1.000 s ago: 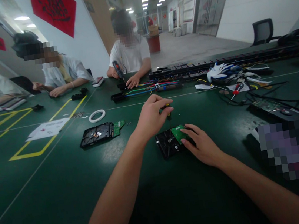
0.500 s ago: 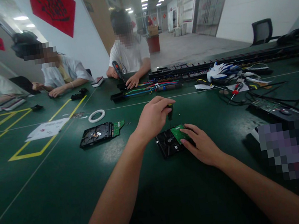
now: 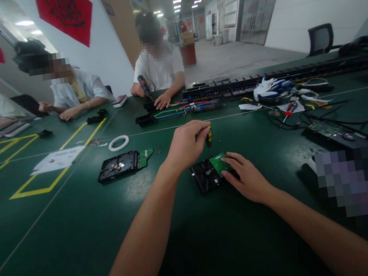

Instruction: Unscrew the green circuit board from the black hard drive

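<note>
My left hand [image 3: 188, 144] is closed, its fingertips pinching the yellow-and-black handle of a small screwdriver [image 3: 208, 139]. The screwdriver stands upright, its shaft pointing down at the green circuit board of a hard drive [image 3: 207, 177]. Whether the tip touches a screw is too small to tell. My right hand [image 3: 245, 177] grips the drive's right side, with fingers and thumb resting on the board and covering part of it. The drive lies on the green table, its black casing towards the left.
Left of my hands lie another hard drive [image 3: 119, 166] with a green board and a white ring [image 3: 119, 143]. To the right are a drive with cables [image 3: 340, 132], gloves [image 3: 271, 89] and a red-handled screwdriver [image 3: 290, 109]. Across the table, a person [image 3: 160, 70] holds a power tool [image 3: 145, 87].
My left fingers have shifted on the screwdriver handle, and more of its yellow part now shows. My right hand and the hard drive stay in place.
</note>
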Demonstrator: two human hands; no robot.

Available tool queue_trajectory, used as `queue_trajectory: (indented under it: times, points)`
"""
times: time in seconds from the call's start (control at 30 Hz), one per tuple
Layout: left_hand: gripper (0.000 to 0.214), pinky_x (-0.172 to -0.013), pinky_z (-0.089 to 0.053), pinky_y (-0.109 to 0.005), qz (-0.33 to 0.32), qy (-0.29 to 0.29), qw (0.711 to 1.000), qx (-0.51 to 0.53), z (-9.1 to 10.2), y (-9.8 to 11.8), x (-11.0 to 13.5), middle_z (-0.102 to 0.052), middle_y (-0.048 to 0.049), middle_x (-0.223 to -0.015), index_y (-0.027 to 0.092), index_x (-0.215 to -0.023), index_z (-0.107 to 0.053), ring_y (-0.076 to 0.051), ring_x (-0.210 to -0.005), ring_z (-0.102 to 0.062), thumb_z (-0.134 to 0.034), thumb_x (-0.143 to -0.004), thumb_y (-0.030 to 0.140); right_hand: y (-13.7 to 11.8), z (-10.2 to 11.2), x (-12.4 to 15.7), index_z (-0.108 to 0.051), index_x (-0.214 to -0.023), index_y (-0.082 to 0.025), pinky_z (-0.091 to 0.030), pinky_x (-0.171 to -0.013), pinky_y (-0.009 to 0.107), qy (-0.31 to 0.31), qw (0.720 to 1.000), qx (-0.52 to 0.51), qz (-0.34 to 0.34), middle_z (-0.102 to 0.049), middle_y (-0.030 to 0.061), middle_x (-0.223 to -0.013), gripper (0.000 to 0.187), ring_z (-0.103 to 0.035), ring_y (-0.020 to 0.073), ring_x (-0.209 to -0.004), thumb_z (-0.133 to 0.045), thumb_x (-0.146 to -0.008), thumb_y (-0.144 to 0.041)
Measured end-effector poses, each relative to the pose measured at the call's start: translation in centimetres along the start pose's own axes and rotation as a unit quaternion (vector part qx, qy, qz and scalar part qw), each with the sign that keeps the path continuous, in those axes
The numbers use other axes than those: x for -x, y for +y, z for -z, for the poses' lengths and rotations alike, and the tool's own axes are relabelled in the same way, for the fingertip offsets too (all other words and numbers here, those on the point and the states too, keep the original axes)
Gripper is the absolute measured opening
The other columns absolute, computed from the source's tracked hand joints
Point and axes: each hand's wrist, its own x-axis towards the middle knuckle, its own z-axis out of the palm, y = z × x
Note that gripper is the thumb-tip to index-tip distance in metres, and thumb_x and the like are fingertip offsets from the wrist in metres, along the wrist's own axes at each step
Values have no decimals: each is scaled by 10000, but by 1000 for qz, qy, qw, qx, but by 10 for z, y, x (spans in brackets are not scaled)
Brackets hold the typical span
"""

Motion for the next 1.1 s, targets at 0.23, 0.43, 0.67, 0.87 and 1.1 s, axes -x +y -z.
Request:
queue_trajectory:
  times: [0.23,0.43,0.67,0.87,1.1]
  points:
    - [225,-875,-597,-322,27,-17,999,16,2,3,0,-776,-57,-1109,213,-1172,-758,-180,-1000,-723,-633,-993,159,2,0,1,-582,-1438,-219,-417,-1215,568,4,1000,-10,-1,-478,161,-1592,468,-473,337,-1480,-488,-1068,-489]
    - [120,-793,-560,-300,37,-4,999,14,1,1,0,-734,-38,-1011,228,-1072,-781,-165,-898,-691,-709,-976,217,1,0,0,-564,-1458,-222,-414,-1217,571,0,1000,-12,-5,-474,161,-1599,486,-458,341,-1489,-489,-1067,-499]
    - [114,-730,-541,-271,51,8,998,22,-1,0,0,-721,-27,-962,209,-989,-762,-157,-854,-682,-813,-912,276,2,0,0,-577,-1449,-244,-416,-1215,574,3,1000,-15,1,-493,141,-1589,465,-471,338,-1481,-495,-1066,-495]
    - [128,-792,-573,-291,48,-14,998,30,0,1,0,-748,-41,-1050,222,-1085,-769,-168,-934,-706,-735,-962,217,1,1,0,-574,-1455,-216,-413,-1218,568,0,1000,-9,1,-494,158,-1589,480,-474,339,-1476,-492,-1068,-489]
    - [307,-1016,-559,-377,19,-47,998,28,4,0,-1,-771,-56,-1221,214,-1220,-746,-202,-1142,-709,-580,-1003,74,0,1,-1,-577,-1458,-247,-430,-1197,597,3,1000,-18,2,-516,152,-1570,471,-494,352,-1460,-506,-1057,-484]
